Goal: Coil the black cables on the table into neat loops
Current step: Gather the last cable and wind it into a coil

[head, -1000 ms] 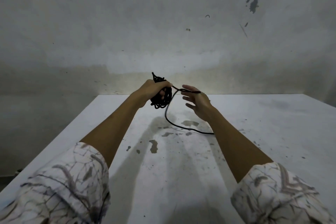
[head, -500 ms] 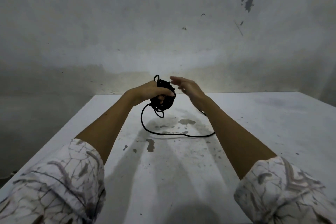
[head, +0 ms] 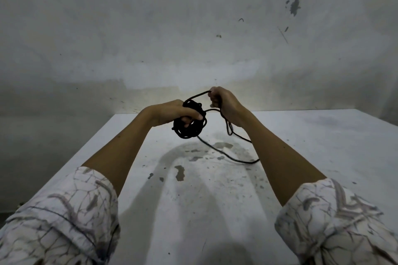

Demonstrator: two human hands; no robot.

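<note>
Holding item one, the black cable coil [head: 189, 123], we keep it raised above the surface [head: 323, 146], clear of it, just short of the far edge. Left hand [head: 172, 113]: its grip is clamped on the coil, thumb laid across the front of the bundle and fingers curled in behind the loops. Right hand [head: 224, 103]: just right of the coil and slightly higher, its grip closed round the loose cable strand [head: 217, 148], which arcs from the top of the coil up into the fist. Below the fist the strand hangs in a narrow loop beside the right wrist, then runs down to the surface under and right of the coil, where it lies in a shallow curve that passes behind the right forearm. Item two, the surface: white, stained with dark patches beneath the coil. Item three, patterned sleeves [head: 64, 217], rolled up on both forearms, nearer to us than the coil. Item four, a grey marked wall [head: 150, 28] rising behind the coil.
</note>
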